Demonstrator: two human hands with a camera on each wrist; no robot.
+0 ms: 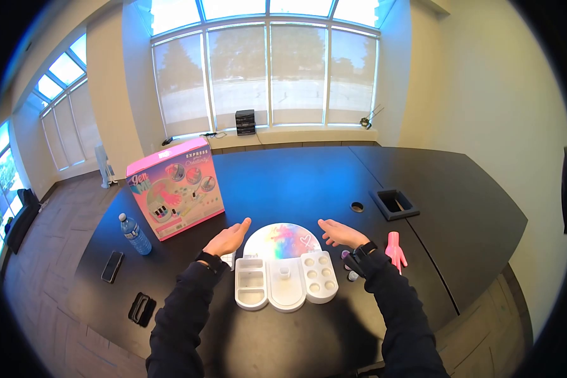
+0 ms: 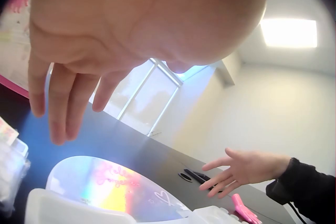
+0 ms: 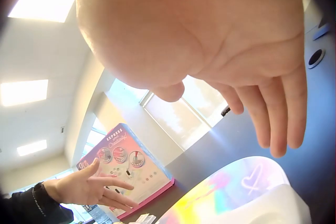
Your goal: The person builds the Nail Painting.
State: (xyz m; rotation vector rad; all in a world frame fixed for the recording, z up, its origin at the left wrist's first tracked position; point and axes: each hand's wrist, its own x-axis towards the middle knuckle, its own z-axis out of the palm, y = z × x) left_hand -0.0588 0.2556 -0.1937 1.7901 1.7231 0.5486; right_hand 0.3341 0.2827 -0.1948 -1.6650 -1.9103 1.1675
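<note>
Along the left of the dark tabletop (image 1: 277, 170), a smartphone (image 1: 113, 266) is laid flat; just beyond it, a clear water bottle (image 1: 135, 234) is stood upright, and nearer, a black item (image 1: 142, 309) is placed, too indistinct to identify. Farther back, one pink printed box (image 1: 176, 189), stood upright and lettered "EXPRESS your Creativity!". Between box and organizer, the left hand (image 1: 228, 239) is held raised, its fingers straight and slightly parted; by its wrist, a pale package (image 1: 229, 259) is partly hidden. At near center, one white organizer (image 1: 286, 296) in three sections: three compartments at left, a short peg at middle, six round wells at right. On its far side, a round-topped rainbow panel (image 1: 282, 240) is set, decorated with pink script and a white heart. Beside the panel's right edge, apart from it, the right hand (image 1: 343, 234) is held raised, fingers extended and slightly parted. By the right wrist, small containers (image 1: 353, 275) are partly covered. Farther right, a round cable hole (image 1: 356, 206), a pink model hand (image 1: 394, 252) and a black rectangular inset (image 1: 395, 214).
</note>
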